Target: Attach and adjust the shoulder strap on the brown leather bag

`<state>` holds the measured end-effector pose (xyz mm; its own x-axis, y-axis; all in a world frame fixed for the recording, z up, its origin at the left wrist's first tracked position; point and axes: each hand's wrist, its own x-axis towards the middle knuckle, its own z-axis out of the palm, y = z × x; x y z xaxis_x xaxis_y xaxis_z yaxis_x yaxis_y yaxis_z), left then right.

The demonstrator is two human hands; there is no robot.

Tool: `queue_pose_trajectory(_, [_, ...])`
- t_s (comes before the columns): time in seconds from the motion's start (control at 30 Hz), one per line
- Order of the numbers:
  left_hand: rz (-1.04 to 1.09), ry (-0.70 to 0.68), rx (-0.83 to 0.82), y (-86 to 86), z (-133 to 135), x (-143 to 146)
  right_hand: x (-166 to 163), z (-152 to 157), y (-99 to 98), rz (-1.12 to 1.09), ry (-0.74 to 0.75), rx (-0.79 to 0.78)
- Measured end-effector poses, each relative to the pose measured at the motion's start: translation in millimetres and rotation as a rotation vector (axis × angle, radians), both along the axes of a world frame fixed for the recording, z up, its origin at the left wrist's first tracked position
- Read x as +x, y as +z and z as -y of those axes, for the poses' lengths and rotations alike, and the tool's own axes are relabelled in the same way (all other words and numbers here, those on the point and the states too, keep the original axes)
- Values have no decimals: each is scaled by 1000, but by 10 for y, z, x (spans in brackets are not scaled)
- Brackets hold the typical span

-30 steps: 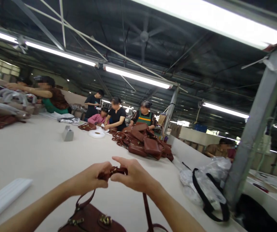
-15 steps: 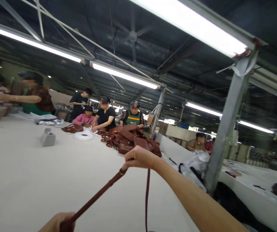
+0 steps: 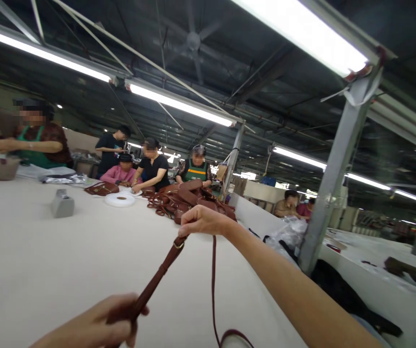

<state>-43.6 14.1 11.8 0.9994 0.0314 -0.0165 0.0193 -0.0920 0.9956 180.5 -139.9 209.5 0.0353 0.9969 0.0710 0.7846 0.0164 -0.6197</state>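
A long, narrow brown strap [image 3: 157, 280], leather by its look, with a smooth matte face and a small brass-coloured ring at its upper end, runs taut on a slant above the pale counter [image 3: 48, 261], from about 7 o'clock low in the view up toward the centre. From the upper end a thinner length of the same strap drops straight down toward 6 o'clock and curls into a loop at the bottom edge of the view.

The right hand [image 3: 202, 221] is raised over the counter with its fingers [image 3: 189, 224] curled shut, pinching the strap's upper end just above the ring. The left hand [image 3: 95, 324], at about 7 o'clock, has its fingers folded tight round the lower end, thumb laid across the top; the strap passes between thumb and forefinger.

The counter is broad, flat and cream-coloured with a cloth-like dull surface. At 12 o'clock beyond the right hand lies a heap of brown bags [image 3: 189, 198] with glossy flaps and tangled straps. Toward 10 o'clock sit a flat white tape roll [image 3: 120, 199] and a small grey box [image 3: 62, 204]. Crumpled clear plastic bags [image 3: 287, 232] lie at 2 o'clock beside a grey steel post [image 3: 333, 169]. Several people stand at the counter's far edge.
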Motion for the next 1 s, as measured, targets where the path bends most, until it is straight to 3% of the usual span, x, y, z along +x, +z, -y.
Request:
queue_pose_trajectory(0.1, [115,-13,-192,607,176,246,-110,-50,77,-47,65,-24])
queue_pose_trajectory(0.17, [152,25,-278,805,317,416,-129,-23,115,-28,68,-34])
queue_pose_trajectory(0.23, [171,63,-326,808,420,538,-105,46,118,12,44,-47])
queue_pose_trajectory(0.4, [155,57,-321,489,444,595,65,233,-76,50,2,-114])
queue_pose_trajectory(0.47, [141,69,-292,466,410,573,138,277,-175,19,-18,-98])
queue_pose_trajectory(0.63, [147,107,-3,694,378,647,107,347,-140,-51,-104,-173])
queue_pose_trajectory(0.83, [255,250,281,852,450,848,-278,400,79,-21,-213,-515])
queue_pose_trajectory(0.9, [246,211,286,851,454,835,-298,433,50,14,-238,-431])
queue_pose_trajectory(1.0, [245,42,179,753,419,758,-221,526,-48,-189,-183,-188])
